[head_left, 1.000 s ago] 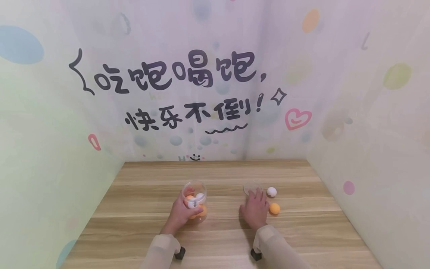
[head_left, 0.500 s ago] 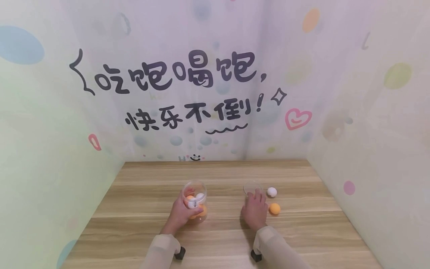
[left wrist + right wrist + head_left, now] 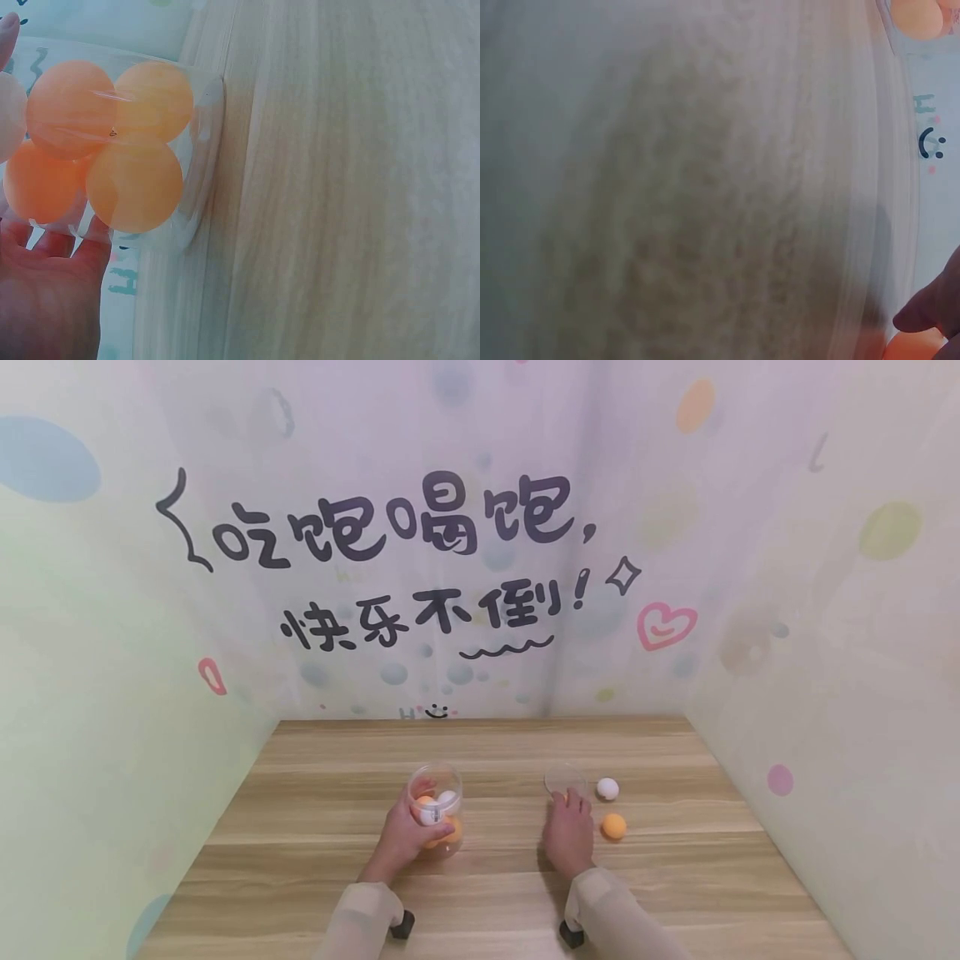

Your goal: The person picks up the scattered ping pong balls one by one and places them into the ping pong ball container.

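Note:
My left hand (image 3: 405, 837) holds a clear plastic jar (image 3: 456, 795) upright, thumb and fingers wrapped around its side. Several orange and white ping-pong balls sit inside; the left wrist view shows the orange balls (image 3: 135, 184) through the wall. Farther right, my right hand (image 3: 570, 837) reaches down to the table and pinches an orange ping-pong ball (image 3: 913, 346), mostly hidden under its fingers in the head view. Just beyond those fingertips lies a clear round lid (image 3: 565, 767).
A white ping-pong ball (image 3: 607, 789) and another orange ball (image 3: 614, 827) lie right of my right hand. Printed curtain walls (image 3: 480, 693) enclose the wooden table (image 3: 337, 752) at the back and both sides.
The right hand's fingers have drawn together around the orange ball, and the hand has narrowed away from the loose balls. My left hand and the jar stay in place.

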Available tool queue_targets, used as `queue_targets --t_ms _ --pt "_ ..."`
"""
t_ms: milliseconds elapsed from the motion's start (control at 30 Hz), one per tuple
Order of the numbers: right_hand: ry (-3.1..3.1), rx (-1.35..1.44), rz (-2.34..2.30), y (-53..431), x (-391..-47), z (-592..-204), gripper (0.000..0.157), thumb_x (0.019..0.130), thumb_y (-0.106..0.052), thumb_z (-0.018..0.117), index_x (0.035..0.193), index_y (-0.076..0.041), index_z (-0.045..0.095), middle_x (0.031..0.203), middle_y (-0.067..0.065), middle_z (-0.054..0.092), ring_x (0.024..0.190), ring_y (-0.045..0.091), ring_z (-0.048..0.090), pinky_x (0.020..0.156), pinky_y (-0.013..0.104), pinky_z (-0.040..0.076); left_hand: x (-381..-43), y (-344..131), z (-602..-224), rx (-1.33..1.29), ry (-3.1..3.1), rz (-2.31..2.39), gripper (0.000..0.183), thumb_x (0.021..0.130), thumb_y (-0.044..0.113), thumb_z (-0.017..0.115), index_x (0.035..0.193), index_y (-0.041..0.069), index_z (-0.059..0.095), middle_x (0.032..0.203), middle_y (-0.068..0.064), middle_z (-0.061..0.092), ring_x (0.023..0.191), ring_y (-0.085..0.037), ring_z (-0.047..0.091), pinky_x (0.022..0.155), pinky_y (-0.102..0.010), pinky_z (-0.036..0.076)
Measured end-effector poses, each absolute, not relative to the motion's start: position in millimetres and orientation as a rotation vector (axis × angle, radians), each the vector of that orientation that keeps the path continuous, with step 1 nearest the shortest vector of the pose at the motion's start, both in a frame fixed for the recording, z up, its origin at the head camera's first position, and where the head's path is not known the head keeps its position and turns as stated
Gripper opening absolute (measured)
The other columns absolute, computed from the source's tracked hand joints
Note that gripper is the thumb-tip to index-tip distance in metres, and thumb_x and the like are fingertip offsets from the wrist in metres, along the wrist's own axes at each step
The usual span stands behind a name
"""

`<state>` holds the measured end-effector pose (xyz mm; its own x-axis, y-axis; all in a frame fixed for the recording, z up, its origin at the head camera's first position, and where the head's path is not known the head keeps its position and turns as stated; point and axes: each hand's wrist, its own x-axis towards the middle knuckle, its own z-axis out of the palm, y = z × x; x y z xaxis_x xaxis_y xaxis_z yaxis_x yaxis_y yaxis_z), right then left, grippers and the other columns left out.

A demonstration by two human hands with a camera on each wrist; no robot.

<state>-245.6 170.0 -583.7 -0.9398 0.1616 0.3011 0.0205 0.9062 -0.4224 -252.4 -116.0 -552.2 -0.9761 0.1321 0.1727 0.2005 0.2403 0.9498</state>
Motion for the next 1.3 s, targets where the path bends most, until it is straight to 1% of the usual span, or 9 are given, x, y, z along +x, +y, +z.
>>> queue_targets --t_ms 167,267,367,467,600,733,967,1067,1300 --pt "-2.699 -0.102 0.629 170.5 -246.6 -586.7 0.038 0.084 0.005 0.058 0.122 0.004 0.057 0.130 0.027 0.046 0.119 0.048 0.041 0.095 0.059 0.041 -241.8 -114.0 -532.5 -0.348 -2.437 -1.872 0.086 0.069 0.004 0.087 0.141 0.008 0.041 0.140 -0.013 0.050 0.121 -0.030 0.051 0.096 -0.023 0.044" --pt "-2.680 -0.086 0.653 171.2 -246.9 -589.4 0.040 0.082 0.007 0.059 0.121 0.003 0.058 0.129 0.027 0.047 0.118 0.048 0.042 0.095 0.059 0.041 -236.1 -112.9 -523.6 -0.372 -2.431 -1.849 0.084 0.070 0.004 0.087 0.140 0.004 0.041 0.138 -0.017 0.051 0.120 -0.033 0.051 0.094 -0.023 0.045" --pt "-2.668 -0.081 0.672 171.9 -246.7 -591.4 0.041 0.080 0.008 0.061 0.121 0.002 0.058 0.128 0.027 0.047 0.118 0.047 0.043 0.094 0.058 0.042 -239.8 -112.5 -531.0 -0.344 -2.428 -1.861 0.085 0.069 0.004 0.088 0.140 0.006 0.042 0.138 -0.014 0.052 0.120 -0.032 0.051 0.097 -0.027 0.044" --pt "-2.656 -0.080 0.700 172.0 -245.6 -591.3 0.041 0.080 0.008 0.061 0.121 0.002 0.058 0.127 0.027 0.048 0.117 0.046 0.044 0.093 0.058 0.043 -246.2 -113.2 -543.4 -0.326 -2.424 -1.862 0.087 0.067 0.006 0.089 0.141 0.010 0.042 0.138 -0.010 0.052 0.120 -0.030 0.051 0.097 -0.028 0.045" --pt "-2.650 -0.097 0.738 171.7 -244.9 -589.8 0.043 0.079 0.009 0.060 0.121 0.002 0.058 0.125 0.027 0.049 0.117 0.046 0.045 0.094 0.056 0.043 -251.8 -114.8 -553.1 -0.334 -2.416 -1.860 0.088 0.067 0.013 0.090 0.140 0.013 0.042 0.138 -0.007 0.052 0.119 -0.027 0.052 0.095 -0.026 0.045" --pt "-2.645 -0.113 0.774 171.6 -245.7 -588.9 0.045 0.077 0.009 0.058 0.121 0.001 0.059 0.125 0.026 0.050 0.116 0.045 0.045 0.093 0.055 0.044 -252.0 -115.0 -553.5 -0.347 -2.401 -1.875 0.089 0.066 0.014 0.091 0.140 0.013 0.042 0.137 -0.007 0.052 0.118 -0.027 0.052 0.094 -0.025 0.046" --pt "-2.632 -0.123 0.888 170.3 -244.7 -586.0 0.046 0.077 0.012 0.060 0.120 -0.001 0.061 0.127 0.023 0.049 0.118 0.043 0.046 0.089 0.055 0.047 -252.3 -113.7 -551.8 -0.330 -2.426 -1.870 0.089 0.066 0.015 0.091 0.141 0.015 0.042 0.139 -0.006 0.051 0.120 -0.026 0.052 0.098 -0.031 0.045" --pt "-2.617 -0.118 0.918 169.3 -244.0 -584.5 0.046 0.076 0.014 0.060 0.119 -0.001 0.062 0.126 0.022 0.050 0.117 0.042 0.046 0.087 0.054 0.049 -251.6 -113.1 -549.7 -0.324 -2.427 -1.874 0.090 0.066 0.016 0.091 0.141 0.015 0.042 0.139 -0.005 0.051 0.120 -0.026 0.051 0.098 -0.031 0.044" --pt "-2.579 -0.078 0.937 166.5 -244.1 -581.6 0.041 0.080 0.012 0.062 0.119 -0.002 0.063 0.122 0.021 0.052 0.114 0.041 0.049 0.085 0.053 0.049 -251.1 -112.6 -547.3 -0.328 -2.420 -1.870 0.091 0.066 0.015 0.091 0.142 0.014 0.041 0.139 -0.006 0.051 0.120 -0.026 0.052 0.098 -0.032 0.045"
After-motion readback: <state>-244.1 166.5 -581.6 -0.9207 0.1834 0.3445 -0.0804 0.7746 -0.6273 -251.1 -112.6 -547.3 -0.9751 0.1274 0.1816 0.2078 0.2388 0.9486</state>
